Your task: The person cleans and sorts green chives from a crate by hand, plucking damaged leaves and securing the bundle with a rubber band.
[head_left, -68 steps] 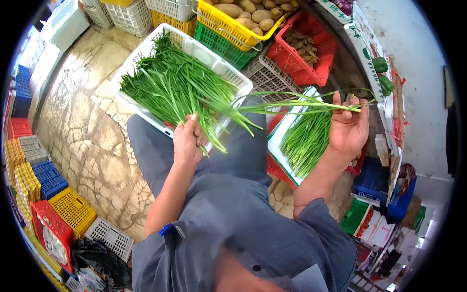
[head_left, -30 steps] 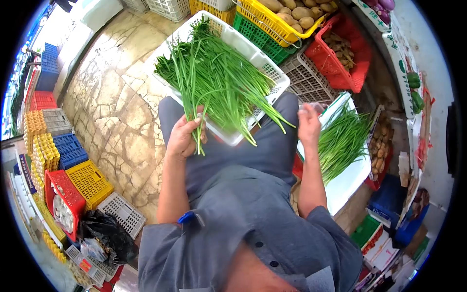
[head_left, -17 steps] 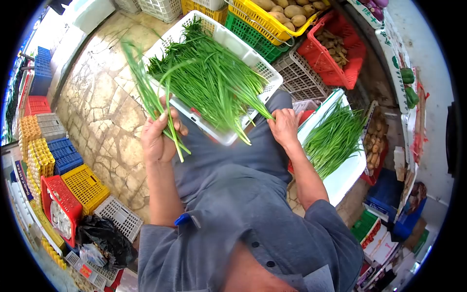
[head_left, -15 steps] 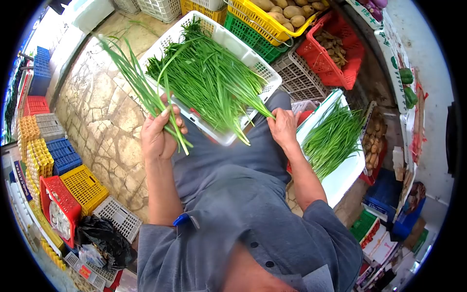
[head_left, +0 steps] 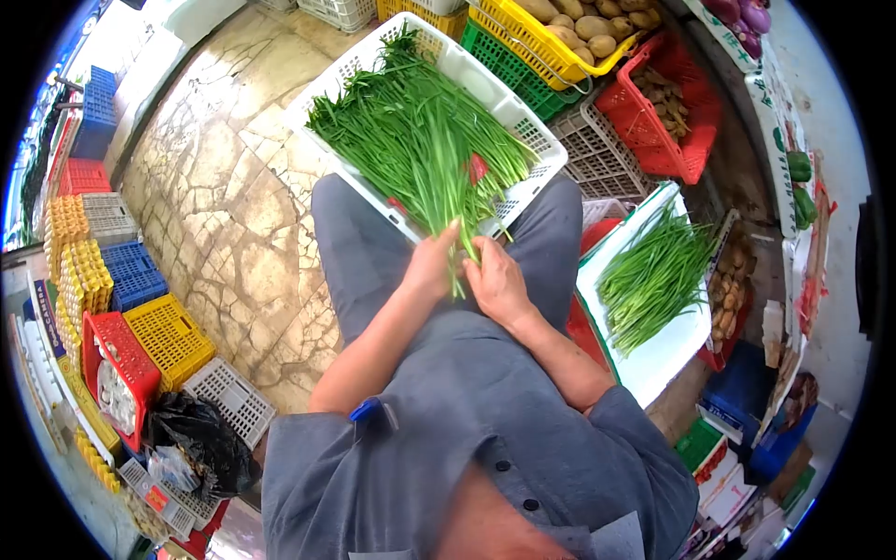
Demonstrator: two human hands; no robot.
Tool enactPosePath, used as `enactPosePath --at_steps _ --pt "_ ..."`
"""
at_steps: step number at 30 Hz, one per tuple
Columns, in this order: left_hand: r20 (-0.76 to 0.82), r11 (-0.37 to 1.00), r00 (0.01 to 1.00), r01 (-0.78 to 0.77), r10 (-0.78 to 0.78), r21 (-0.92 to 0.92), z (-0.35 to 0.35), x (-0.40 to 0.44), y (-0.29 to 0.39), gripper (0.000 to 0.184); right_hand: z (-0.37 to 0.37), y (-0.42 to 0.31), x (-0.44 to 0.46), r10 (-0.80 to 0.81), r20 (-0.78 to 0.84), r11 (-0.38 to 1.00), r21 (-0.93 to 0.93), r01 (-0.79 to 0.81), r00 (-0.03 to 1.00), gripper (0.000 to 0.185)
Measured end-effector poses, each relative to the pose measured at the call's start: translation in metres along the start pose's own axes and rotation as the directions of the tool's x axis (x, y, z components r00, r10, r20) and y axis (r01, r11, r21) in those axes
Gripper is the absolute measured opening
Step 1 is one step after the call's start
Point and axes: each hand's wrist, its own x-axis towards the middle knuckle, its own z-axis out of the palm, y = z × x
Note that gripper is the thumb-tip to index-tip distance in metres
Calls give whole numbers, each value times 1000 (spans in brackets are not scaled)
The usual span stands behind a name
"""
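Note:
A white plastic crate [head_left: 544,140] rests by my knees, heaped with long green chives [head_left: 378,135]. Over its near edge my left hand [head_left: 432,266] is closed around the lower ends of some chives, whose leaves spread forward over the heap. Close beside it, my right hand [head_left: 497,280] is pinched on chive stalks too. Bits of red show among the stalks in the crate. To my right, a white foam tray [head_left: 644,373] bears a neat bunch of chives [head_left: 651,289].
A yellow crate of potatoes [head_left: 593,28] sits on a green crate [head_left: 504,70] at the far right. Beside it is a red crate [head_left: 686,159] of ginger-like roots. Stacked crates and egg trays [head_left: 79,303] line the left, near a black plastic bag [head_left: 201,443].
My left hand has moved right and down with its chives, from beside the crate to next to my right hand. My right hand has drawn inward and slightly down.

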Motion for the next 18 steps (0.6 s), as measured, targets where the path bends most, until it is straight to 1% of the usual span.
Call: enactPosePath --at_steps 2,3,6,7,10,12,13,16,17,18 --pt "14 1000 1000 20 -20 5 -22 18 -7 24 -4 -11 -2 10 68 1000 -7 -9 998 40" --pt "24 1000 999 30 -30 6 -23 17 -3 24 -7 -14 -1 29 69 999 16 -30 997 40" --pt "55 996 995 86 -88 37 -23 8 3 22 -4 5 10 196 131 935 274 -226 972 39" --pt "48 997 996 72 -73 32 -22 8 3 23 -5 8 13 165 90 948 260 -183 982 39" --pt "37 1000 999 20 -20 -1 -9 1 6 23 -3 19 19 217 214 919 283 -273 952 39" --pt "39 999 999 -23 25 -48 2 -5 6 24 -14 17 25 296 356 827 369 -424 887 38" --pt "52 999 998 -36 37 -26 1 -5 6 24 -19 14 29 322 428 770 400 -496 845 38" --pt "89 997 993 -78 76 15 -1 -7 5 24 -12 22 38 315 299 894 226 -388 901 38" --pt "101 995 991 -94 92 15 0 -6 5 24 -5 26 37 287 208 926 191 -326 935 36" --pt "112 994 988 -110 108 13 -1 -5 4 24 -1 26 36 245 150 936 221 -274 958 33"
